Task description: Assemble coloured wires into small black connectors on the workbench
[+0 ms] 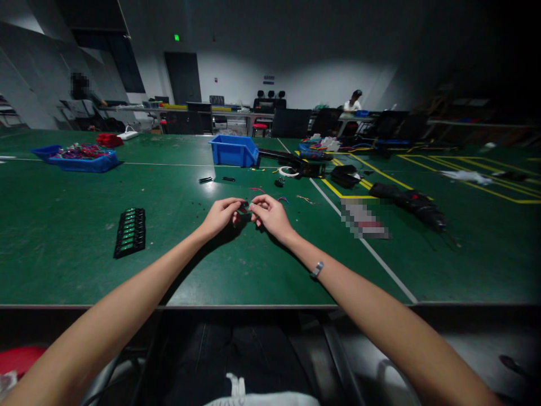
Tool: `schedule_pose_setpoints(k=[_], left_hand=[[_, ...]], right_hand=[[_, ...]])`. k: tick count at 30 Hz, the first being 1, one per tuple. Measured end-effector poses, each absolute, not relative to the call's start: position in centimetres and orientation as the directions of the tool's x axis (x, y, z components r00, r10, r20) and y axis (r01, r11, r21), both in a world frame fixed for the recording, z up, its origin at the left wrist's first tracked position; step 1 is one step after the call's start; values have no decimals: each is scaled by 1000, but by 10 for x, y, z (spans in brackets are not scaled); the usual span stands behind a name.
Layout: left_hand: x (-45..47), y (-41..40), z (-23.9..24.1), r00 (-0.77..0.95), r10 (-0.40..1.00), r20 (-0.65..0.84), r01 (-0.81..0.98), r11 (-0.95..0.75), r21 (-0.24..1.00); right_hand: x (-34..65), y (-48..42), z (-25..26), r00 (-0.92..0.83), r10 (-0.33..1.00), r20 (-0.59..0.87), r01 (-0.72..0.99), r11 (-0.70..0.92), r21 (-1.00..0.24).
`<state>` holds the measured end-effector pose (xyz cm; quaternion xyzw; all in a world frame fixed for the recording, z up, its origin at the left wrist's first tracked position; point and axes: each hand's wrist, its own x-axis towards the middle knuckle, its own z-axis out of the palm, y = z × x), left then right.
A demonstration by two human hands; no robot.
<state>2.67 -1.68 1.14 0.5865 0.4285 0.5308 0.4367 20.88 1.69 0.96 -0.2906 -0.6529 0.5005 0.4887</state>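
Note:
My left hand [222, 215] and my right hand [270, 214] meet over the middle of the green table [63, 225]. Both have their fingers curled in a pinch around a small dark part [244, 210] with a red wire, held between them just above the table top. Thin loose wires, red and blue [282, 199], lie on the table right behind my right hand. A black tray of small green parts [131, 231] lies to the left of my left hand.
A blue bin [234, 150] stands behind my hands; a shallow blue tray of coloured pieces [80, 156] sits far left. A black power tool [412, 203] and tape rolls lie to the right. A person sits at a far desk [352, 104].

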Motion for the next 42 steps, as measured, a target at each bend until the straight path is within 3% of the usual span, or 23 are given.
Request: schedule_pose_setpoints(k=[5, 11, 20, 30, 42], left_hand=[[28, -17, 15, 58, 989, 133, -303, -109, 947], [26, -18, 18, 92, 993, 78, -415, -33, 909], [26, -17, 21, 98, 995, -16, -431, 57, 901], [27, -19, 21, 74, 997, -21, -386, 48, 921], [28, -21, 15, 220, 975, 27, -312, 45, 949]], right_hand=[[209, 17, 11, -371, 862, 346, -109, 330, -938], [210, 12, 17, -361, 872, 332, -71, 330, -941], [209, 13, 15, -362, 876, 319, -95, 306, -947], [208, 12, 16, -356, 859, 367, -129, 344, -930], [210, 13, 16, -384, 859, 339, -97, 328, -940]])
